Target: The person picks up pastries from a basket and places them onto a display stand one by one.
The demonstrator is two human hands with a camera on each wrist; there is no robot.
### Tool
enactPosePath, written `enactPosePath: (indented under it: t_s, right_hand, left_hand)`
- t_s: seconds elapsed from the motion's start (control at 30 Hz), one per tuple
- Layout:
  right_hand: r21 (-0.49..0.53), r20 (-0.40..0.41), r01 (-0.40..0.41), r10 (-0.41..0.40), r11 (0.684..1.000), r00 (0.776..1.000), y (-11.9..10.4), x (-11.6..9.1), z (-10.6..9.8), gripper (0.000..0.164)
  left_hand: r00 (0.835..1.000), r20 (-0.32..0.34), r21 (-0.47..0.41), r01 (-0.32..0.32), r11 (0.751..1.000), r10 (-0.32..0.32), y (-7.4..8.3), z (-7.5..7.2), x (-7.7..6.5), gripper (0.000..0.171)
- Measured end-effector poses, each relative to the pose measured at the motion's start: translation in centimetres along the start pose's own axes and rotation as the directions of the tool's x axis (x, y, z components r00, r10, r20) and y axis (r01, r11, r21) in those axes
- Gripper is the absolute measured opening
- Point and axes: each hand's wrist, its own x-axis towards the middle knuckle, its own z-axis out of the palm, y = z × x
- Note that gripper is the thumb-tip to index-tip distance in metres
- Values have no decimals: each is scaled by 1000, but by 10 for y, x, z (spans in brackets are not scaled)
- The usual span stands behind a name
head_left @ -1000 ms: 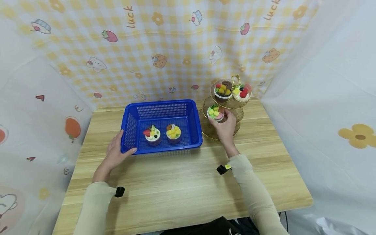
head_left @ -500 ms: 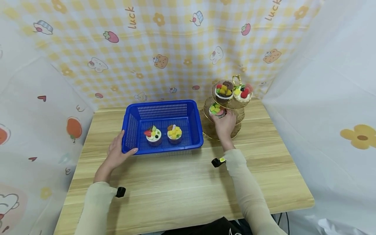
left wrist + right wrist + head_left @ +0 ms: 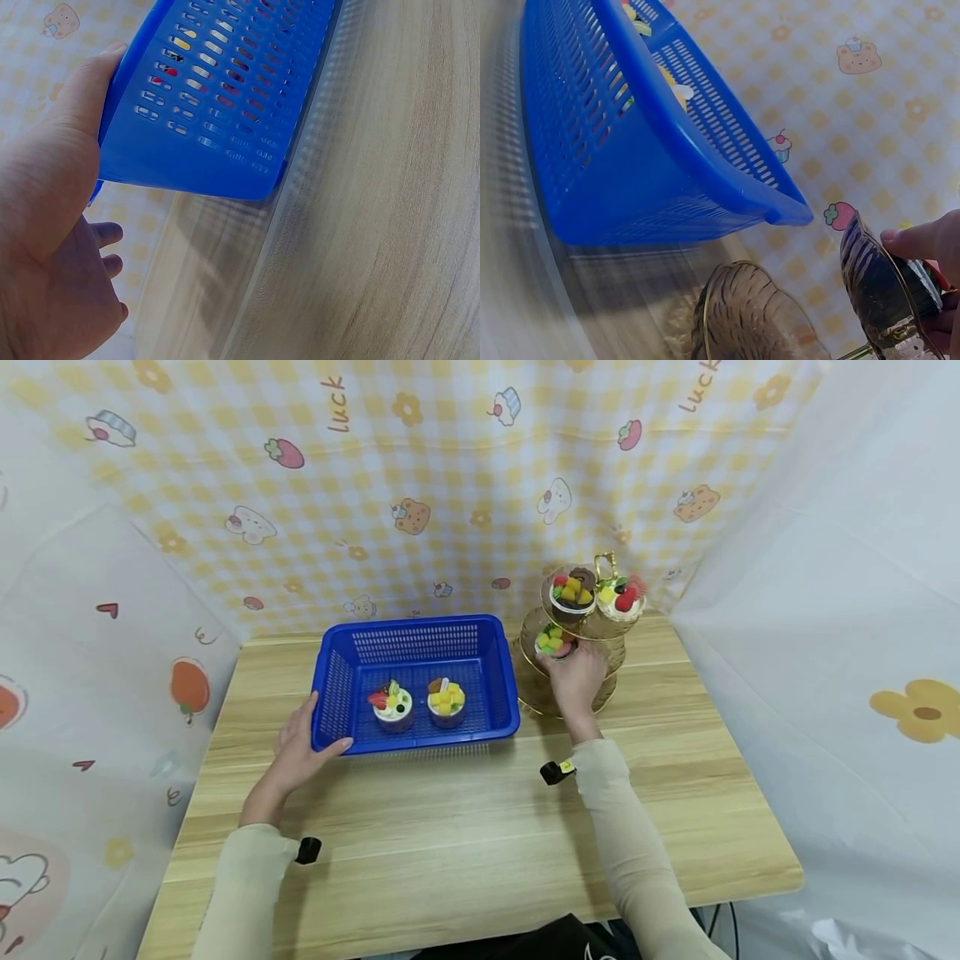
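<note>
A blue plastic basket (image 3: 412,747) holds two toy cupcakes, one with a strawberry on white cream (image 3: 393,706) and one topped with yellow cubes (image 3: 446,700). At its front left corner, my left hand (image 3: 296,747) holds the rim between thumb and fingers. My right hand (image 3: 577,681) grips a fruit-topped cupcake (image 3: 553,642) on the middle tier of a gold-rimmed stand (image 3: 536,693). The hand covers much of that cupcake. In the right wrist view, the thumb and fingers (image 3: 922,244) sit around it beside the ribbed tier (image 3: 877,285).
On the stand's top tier sit a chocolate cupcake (image 3: 572,597) and a cream cupcake with red berries (image 3: 622,600), close above my right hand. The gold handle (image 3: 604,567) rises behind them. A checked cloth (image 3: 450,485) hangs behind the wooden table (image 3: 450,827).
My right forearm has shifted slightly left and the hand has turned a little at the middle-tier cupcake. The left hand and basket stay in place.
</note>
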Motion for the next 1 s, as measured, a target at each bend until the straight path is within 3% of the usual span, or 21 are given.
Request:
enactPosePath:
  t_s: [0.17,0.37,0.47,0.53,0.63,0.77,0.87,1.0]
  right_hand:
    - [24,19,45,-46,999,999,4,-6,-5,69]
    - [151,-29,170,-168,974,985,-6,-25,-17,55]
    - [249,38,258,-275,933,961,-21,-33,-24,57]
    - [320,133,285,-341,903,931,-34,-34,-27,58]
    - [405,324,287,-430,868,842,-53,-32,-26,59]
    - [433,530,330,-532,839,660,-77,-26,-17,63]
    - [442,612,400,-596,803,519,-96,-18,-6,66]
    - [451,683,458,-626,766,375,-119,-4,13,74]
  left_hand:
    - [1000,11,0,8,1000,-8,1,1,0,110]
    - [1000,10,0,7,1000,-7,1,0,-1,110]
    - [1000,1,0,-3,1000,3,1,0,0,110]
    - [1000,-4,1,-8,1000,8,0,0,0,110]
    - [1000,-2,0,-6,1000,6,-2,0,0,110]
    - [1000,2,-2,-7,1000,7,-3,1,0,110]
    - [1000,1,-5,-12,1000,12,-3,1,0,110]
    - [1000,1,-4,-8,1000,8,-4,1,1,110]
